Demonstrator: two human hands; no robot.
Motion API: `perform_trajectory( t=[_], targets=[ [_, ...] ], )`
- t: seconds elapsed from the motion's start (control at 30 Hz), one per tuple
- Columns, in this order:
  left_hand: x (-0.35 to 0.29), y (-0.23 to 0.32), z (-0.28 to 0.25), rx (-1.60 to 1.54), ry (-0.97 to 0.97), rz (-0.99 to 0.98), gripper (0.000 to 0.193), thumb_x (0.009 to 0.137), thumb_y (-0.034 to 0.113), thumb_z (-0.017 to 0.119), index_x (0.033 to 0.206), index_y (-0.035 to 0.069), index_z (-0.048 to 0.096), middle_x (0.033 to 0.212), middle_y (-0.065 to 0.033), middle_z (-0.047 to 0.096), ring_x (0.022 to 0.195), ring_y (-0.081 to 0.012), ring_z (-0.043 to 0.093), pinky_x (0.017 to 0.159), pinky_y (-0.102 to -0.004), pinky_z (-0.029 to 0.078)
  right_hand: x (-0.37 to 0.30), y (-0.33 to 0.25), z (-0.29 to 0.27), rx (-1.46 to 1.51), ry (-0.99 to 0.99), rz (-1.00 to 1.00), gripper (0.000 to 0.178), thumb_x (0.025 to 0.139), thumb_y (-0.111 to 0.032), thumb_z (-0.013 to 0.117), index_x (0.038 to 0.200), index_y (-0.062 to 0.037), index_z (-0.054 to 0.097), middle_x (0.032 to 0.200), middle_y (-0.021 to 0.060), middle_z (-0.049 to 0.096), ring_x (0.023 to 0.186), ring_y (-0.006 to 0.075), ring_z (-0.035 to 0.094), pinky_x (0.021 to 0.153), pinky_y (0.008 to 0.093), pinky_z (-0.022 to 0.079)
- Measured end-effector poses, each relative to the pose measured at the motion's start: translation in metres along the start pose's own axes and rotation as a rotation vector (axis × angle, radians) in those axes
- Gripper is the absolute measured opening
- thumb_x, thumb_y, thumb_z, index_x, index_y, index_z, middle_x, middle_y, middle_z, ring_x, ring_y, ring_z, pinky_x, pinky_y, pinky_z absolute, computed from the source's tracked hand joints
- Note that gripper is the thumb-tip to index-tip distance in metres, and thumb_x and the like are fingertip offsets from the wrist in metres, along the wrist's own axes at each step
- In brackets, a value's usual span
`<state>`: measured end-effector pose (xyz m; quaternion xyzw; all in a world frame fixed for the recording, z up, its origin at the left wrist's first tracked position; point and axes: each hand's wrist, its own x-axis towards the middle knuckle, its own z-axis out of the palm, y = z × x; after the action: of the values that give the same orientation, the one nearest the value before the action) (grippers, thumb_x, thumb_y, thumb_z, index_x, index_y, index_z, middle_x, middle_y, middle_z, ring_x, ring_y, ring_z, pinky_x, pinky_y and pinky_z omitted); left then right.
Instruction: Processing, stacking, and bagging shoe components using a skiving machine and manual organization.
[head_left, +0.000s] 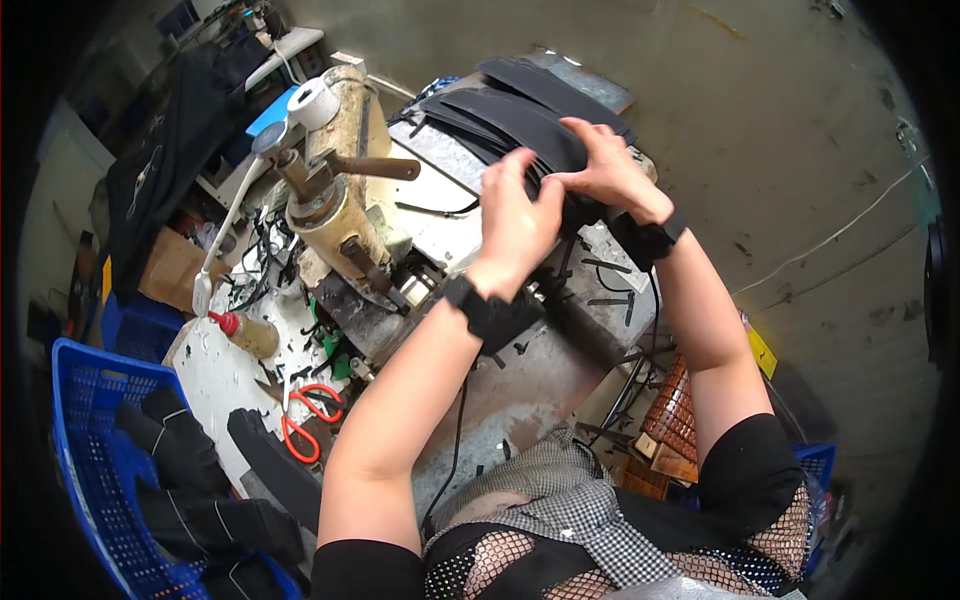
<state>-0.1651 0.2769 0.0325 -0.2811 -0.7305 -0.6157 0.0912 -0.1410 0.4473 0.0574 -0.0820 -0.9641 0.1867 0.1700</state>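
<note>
Your left hand [522, 228] and right hand [618, 178] reach out over the far part of the table [520, 395]. They are close together, with the two thumbs pointing at each other. The flat black pieces [515, 113] lie in a fanned pile just past your hands. The near edge of the pile comes right up to your fingers, and most of it spreads to the far side.

On your left hand, the fingers bend and the thumb stands apart from them. Your right hand is spread too, with a wide gap between thumb and pointing finger. Black pieces show in that gap. I can't tell if either hand touches the pile.

You wear a black band on each wrist. To the left of your left hand stands the worn, cream machine [335, 235], with a white roll [314, 104] on top. Nearer to you are a bottle [257, 338] with a red cap and the scissors [294, 398] with red handles. A blue basket [75, 400] at the far left holds dark bundles.
</note>
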Motion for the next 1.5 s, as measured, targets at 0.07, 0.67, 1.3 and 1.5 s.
perform_trajectory(
  t=[0.07,0.67,1.3,1.5],
  targets=[
    [-0.025,0.020,-0.026,0.017,-0.241,0.049,0.039,0.079,0.016,0.069,0.113,-0.001,0.061,0.109,-0.0169,0.059,0.095,-0.0240,0.058,0.082,-0.0336,0.049,-0.018,-0.010,-0.009,-0.044,0.041,0.107,0.102,0.055,-0.053,0.084,0.139,-0.0113,0.042,0.125,0.0256,0.049,0.120,0.0416,0.046,0.098,0.0474,0.042],
    [-0.256,0.006,-0.345,1.211,0.215,-0.849,0.087,0.073,0.041,0.078,0.131,-0.009,0.036,0.119,-0.0334,0.050,0.107,-0.0470,0.053,0.091,-0.0466,0.046,-0.139,-0.172,0.029,0.543,0.009,-0.659,0.030,0.074,0.000,0.073,0.102,0.0000,0.064,0.106,0.0148,0.059,0.097,0.0278,0.061,0.082,0.0336,0.050],
    [-0.272,0.033,-0.371,0.985,0.233,-0.870,0.080,0.065,0.026,0.078,0.129,-0.008,0.046,0.114,-0.0281,0.061,0.106,-0.0370,0.061,0.092,-0.0394,0.049,-0.161,-0.211,0.048,0.586,-0.225,-0.906,0.035,0.070,-0.004,0.074,0.103,-0.0028,0.062,0.102,0.0120,0.060,0.089,0.0292,0.061,0.076,0.0357,0.051],
    [-0.249,0.102,-0.321,0.524,-0.232,-0.371,0.076,0.063,0.020,0.078,0.130,-0.002,0.049,0.123,-0.0210,0.057,0.115,-0.0311,0.057,0.098,-0.0371,0.044,-0.191,-0.244,0.048,0.351,-0.061,-1.241,0.053,0.072,-0.016,0.065,0.124,-0.0106,0.056,0.122,0.0129,0.054,0.113,0.0290,0.054,0.102,0.0430,0.041]
  ],
)
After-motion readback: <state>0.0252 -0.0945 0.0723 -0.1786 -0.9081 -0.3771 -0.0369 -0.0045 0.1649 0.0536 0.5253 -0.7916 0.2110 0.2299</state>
